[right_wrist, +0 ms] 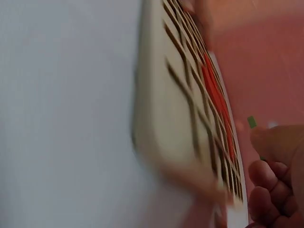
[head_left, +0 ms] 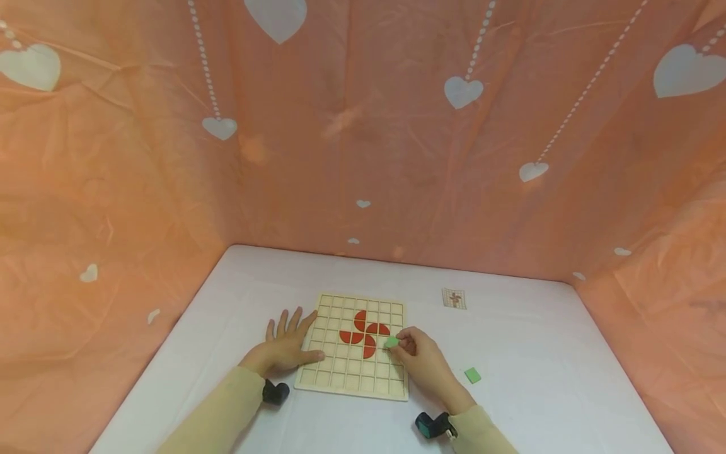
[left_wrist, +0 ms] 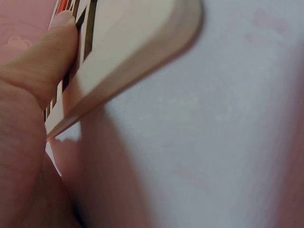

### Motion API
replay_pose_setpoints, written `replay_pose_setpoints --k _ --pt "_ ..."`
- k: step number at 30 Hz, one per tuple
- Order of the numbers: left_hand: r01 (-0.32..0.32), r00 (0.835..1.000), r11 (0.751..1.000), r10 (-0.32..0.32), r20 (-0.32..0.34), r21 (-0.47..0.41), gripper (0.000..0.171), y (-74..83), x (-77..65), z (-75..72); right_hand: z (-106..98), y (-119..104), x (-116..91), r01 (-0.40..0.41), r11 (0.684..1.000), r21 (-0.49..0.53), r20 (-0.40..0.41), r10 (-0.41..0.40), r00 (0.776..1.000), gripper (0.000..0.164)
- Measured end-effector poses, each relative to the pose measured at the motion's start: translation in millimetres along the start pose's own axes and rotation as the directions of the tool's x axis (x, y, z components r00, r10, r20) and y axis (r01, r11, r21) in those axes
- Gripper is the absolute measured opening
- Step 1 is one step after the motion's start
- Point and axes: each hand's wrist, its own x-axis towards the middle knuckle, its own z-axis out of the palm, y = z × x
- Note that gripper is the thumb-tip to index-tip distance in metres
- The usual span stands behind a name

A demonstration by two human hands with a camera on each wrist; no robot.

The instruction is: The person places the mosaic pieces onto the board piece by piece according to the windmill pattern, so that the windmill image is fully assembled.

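A pale wooden grid board [head_left: 329, 379] lies on the white table, with red quarter-circle pieces [head_left: 369, 345] set in its middle squares as a pinwheel. My left hand [head_left: 286, 345] rests at the board's left edge, fingers spread and thumb over the border; the left wrist view shows the thumb [left_wrist: 47, 57] on the board. My right hand [head_left: 422, 359] pinches a small green square tile [head_left: 392, 342] between thumb and fingertips, over the right part of the grid beside the red pieces. In the right wrist view the green tile [right_wrist: 251, 122] pokes out past the thumb.
Another green square tile [head_left: 472, 375] lies on the table right of my right hand. Farther back sits a small pattern card [head_left: 454, 298] showing a pinwheel on a grid. An orange curtain [head_left: 397, 157] with white hearts surrounds the table at the back and sides.
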Motion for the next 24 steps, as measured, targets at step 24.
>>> replay_pose_setpoints --k 24 --pt "0.017 1.0 1.0 -0.017 0.019 0.007 0.099 16.5 -10.4 -13.2 54.4 -27.3 10.8 0.093 0.992 -0.09 0.068 -0.087 0.994 0.019"
